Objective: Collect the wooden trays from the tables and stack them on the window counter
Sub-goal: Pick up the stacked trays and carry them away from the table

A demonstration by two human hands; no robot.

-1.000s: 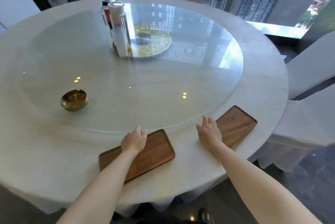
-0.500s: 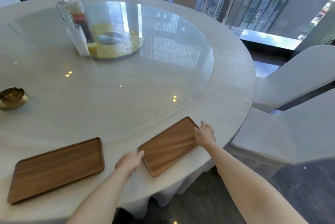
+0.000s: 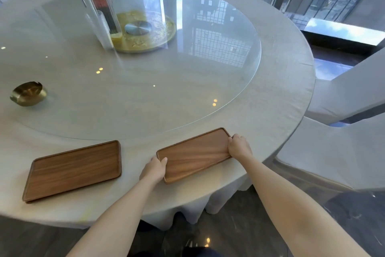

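Wooden tray lies lengthwise between my hands, my left hand clasping its near-left end and my right hand its far-right end.

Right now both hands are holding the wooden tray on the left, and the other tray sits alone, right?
Not quite. In the head view the left hand and right hand hold the ends of the right tray. The left tray is the one that sits alone on the table.
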